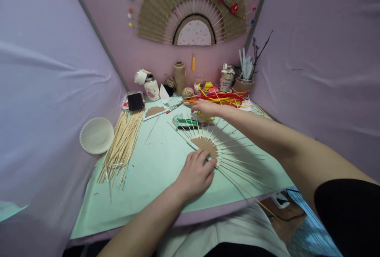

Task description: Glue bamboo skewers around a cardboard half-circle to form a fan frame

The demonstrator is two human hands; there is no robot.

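A small fan frame lies on the table, made of a brown cardboard half-disc (204, 144) with thin bamboo sticks (242, 166) spreading from its curved, white-edged rim. My left hand (197, 172) rests palm down at its straight edge, fingers bent onto the cardboard; the fingertips are partly hidden. Farther back, my right hand (204, 107) reaches across beside the red, orange and yellow pipe cleaners (227, 98). Its fingers are slightly apart, with nothing visible in them. Below it lie green-handled pliers (187, 122) and a clear protractor (177, 120), partly under the sticks.
Loose bamboo sticks (123, 142) lie at left beside a white paper plate (96, 135). Another cardboard half-disc (154, 111) is near the back. Behind stand a white jar (152, 88), a twine spool (179, 79) and a pot (244, 85). A large decorated fan (157, 7) hangs on the wall.
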